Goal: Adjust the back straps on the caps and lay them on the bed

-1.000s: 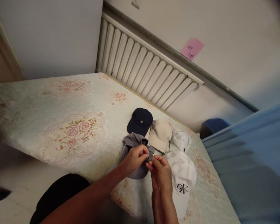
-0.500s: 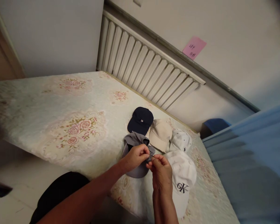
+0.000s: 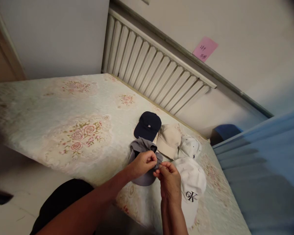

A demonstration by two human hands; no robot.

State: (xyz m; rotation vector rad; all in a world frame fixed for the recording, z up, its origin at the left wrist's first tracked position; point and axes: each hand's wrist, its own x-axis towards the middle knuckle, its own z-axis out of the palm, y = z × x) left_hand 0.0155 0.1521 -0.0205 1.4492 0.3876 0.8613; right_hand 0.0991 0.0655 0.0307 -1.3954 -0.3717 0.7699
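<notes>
The left hand (image 3: pixel 143 164) and right hand (image 3: pixel 171 179) both pinch one grey cap (image 3: pixel 141 144), lower centre; four other caps (image 3: pixel 149 124) lie near. The bed (image 3: pixel 51 114) spreads wide leftward to its edge.

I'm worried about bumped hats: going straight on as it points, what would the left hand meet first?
The strap of the gray cap, at the fingertips of the left hand, then perhaps the beige cap; depth is unclear.

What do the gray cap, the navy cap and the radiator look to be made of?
Gray cap: matte fabric, probably cotton; its cloth folds softly and shows no shine.
Navy cap: matte cloth too, by its dull surface; too dark to tell the weave.
Radiator: probably painted metal, judging by its rigid, pale, evenly spaced columns.
</notes>
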